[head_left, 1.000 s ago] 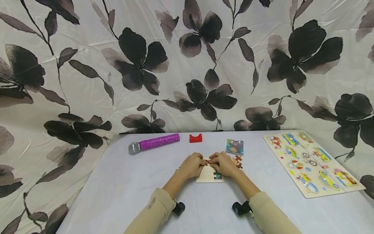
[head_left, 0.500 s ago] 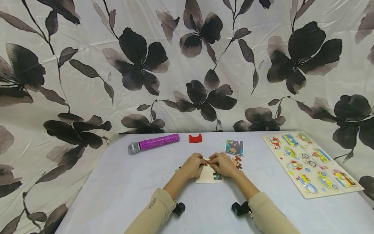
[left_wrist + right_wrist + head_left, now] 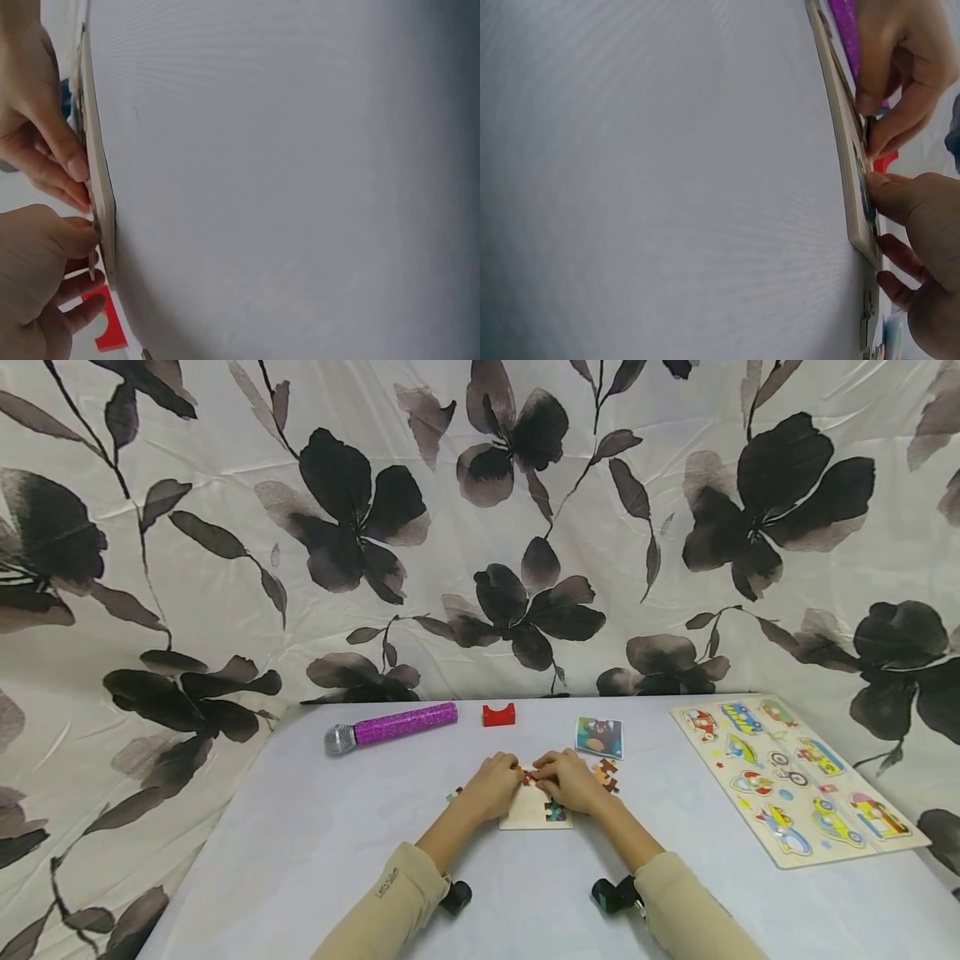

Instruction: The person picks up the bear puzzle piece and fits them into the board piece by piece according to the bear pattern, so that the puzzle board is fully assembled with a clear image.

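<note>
A small pale wooden puzzle tray [image 3: 522,818] lies flat on the table, with a dark green and purple jigsaw piece [image 3: 555,812] in its near right corner. Over the far part of the tray both hands meet at brown jigsaw pieces [image 3: 528,775]. The left hand [image 3: 493,785] pinches a thin jigsaw piece [image 3: 92,266] between thumb and fingers at the tray's far left. Opposite it, the right hand [image 3: 573,782] has thumb and finger bent down onto a piece at the tray's surface. The fingers cover much of these pieces.
Loose brown pieces [image 3: 606,775] lie right of the tray, below a bear picture card [image 3: 600,737]. Greenish pieces [image 3: 453,795] peek out beside the left hand. Behind are a purple glitter microphone [image 3: 397,724] and a red block [image 3: 498,715]. A large vehicle puzzle board [image 3: 798,781] lies at right.
The head view has shifted slightly. Both hands stay over the far part of the tray, with only tiny finger movements.
</note>
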### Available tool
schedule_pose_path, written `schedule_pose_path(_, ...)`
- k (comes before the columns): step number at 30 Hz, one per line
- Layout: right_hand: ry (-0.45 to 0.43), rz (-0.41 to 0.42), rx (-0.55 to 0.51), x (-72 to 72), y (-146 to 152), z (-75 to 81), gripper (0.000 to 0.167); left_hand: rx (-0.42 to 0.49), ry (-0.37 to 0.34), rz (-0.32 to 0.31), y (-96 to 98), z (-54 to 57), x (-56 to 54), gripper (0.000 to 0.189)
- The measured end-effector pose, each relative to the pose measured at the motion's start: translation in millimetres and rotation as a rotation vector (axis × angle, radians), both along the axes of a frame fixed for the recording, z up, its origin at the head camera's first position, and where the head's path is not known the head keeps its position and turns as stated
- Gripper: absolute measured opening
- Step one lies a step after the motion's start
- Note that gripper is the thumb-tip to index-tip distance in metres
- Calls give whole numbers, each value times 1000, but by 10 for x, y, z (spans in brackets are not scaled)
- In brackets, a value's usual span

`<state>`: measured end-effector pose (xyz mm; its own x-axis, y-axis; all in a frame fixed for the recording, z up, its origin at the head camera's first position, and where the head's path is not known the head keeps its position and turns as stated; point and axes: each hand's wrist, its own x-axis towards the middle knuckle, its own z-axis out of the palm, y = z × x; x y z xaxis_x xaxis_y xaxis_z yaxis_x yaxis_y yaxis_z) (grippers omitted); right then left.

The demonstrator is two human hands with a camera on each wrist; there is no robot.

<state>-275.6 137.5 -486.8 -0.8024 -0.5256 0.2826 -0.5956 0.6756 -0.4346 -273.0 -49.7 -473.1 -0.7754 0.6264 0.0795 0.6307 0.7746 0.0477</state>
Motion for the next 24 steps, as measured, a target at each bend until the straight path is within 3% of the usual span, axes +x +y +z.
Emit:
schedule_pose_path(5,-16,6,-2,-1,17,6,17,47,-19,-1,-42,-9,5,24)
schedule_pose_path(11,-35,0,-9,-12,23,-6,17,96,-19,-54,-70,23,2,19)
schedule_pose_path(20,-38,-1,-16,-10,19,-15,17,-98,70,-47,-9,93,36,21)
schedule_pose_path(24,-24,3,-26,-7,21,-13,16,-127,90,-48,14,94,43,21)
